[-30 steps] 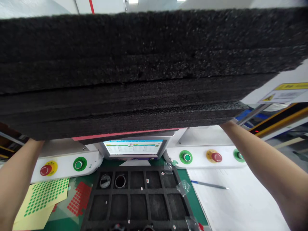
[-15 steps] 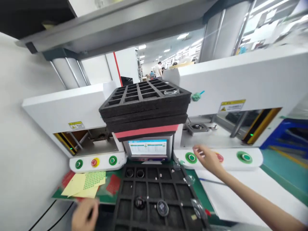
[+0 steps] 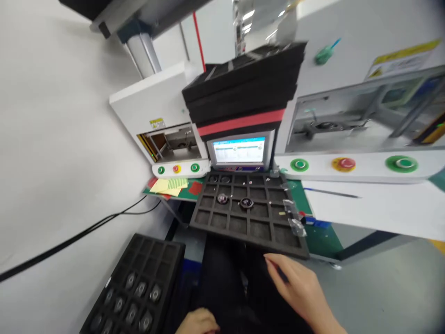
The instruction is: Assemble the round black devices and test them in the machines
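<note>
Factory bench against a white wall, green mat [image 3: 314, 232] on top, white machine housings either side of a small lit screen [image 3: 239, 150]. A stack of black foam trays [image 3: 243, 93] sits on top of the screen unit at 12 o'clock, its upper layers skewed off square.

A black compartment tray [image 3: 248, 211] lies at centre and juts over the bench's near edge; two round dark parts [image 3: 234, 201] sit in its middle cells. A second tray [image 3: 135, 287] holding round parts lies low at 7 o'clock, by the floor.

Risks, as judged: a knock on the overhanging tray edge could tip it and spill parts; the skewed stack could slide off onto it.

Right hand [image 3: 301, 290] at 5 o'clock, just short of the tray's near edge, palm down, fingers loosely spread, holding nothing. Left hand [image 3: 198, 322] at 6 o'clock is mostly cut off; grip cannot be told.
</note>
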Demonstrator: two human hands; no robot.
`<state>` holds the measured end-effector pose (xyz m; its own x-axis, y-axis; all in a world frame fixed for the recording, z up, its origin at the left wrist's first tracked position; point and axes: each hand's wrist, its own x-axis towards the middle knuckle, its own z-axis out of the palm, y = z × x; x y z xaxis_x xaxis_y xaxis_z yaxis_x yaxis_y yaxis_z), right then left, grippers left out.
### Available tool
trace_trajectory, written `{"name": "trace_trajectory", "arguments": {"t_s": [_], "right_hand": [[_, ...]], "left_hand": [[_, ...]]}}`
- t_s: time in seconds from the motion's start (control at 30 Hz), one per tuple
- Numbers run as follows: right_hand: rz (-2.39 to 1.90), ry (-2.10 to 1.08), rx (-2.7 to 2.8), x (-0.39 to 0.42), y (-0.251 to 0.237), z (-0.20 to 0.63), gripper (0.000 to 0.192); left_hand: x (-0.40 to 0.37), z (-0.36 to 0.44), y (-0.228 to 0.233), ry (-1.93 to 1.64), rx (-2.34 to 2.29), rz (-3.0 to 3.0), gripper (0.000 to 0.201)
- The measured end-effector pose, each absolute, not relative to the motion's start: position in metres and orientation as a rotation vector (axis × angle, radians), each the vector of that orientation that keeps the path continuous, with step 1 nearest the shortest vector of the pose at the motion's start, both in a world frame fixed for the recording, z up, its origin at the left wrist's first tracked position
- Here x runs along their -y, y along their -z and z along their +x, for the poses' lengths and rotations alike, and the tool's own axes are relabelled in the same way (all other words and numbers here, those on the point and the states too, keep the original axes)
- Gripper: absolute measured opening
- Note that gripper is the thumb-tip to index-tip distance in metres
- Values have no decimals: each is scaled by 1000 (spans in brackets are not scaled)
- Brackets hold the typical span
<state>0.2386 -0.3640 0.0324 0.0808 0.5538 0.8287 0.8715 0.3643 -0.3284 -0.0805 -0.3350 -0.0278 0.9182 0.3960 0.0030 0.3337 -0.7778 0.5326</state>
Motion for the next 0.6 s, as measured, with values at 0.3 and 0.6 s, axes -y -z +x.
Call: {"name": "trace_trajectory", "arguments": {"t_s": [0.3, 0.6], "right_hand": [[-1471, 485, 1599, 422, 4, 228, 12], [-1631, 463, 1593, 450, 30, 217, 6]], "left_hand": [[387, -104, 52, -248, -818, 2531, 17], [409, -115, 47, -39, -804, 2465, 18]]}}
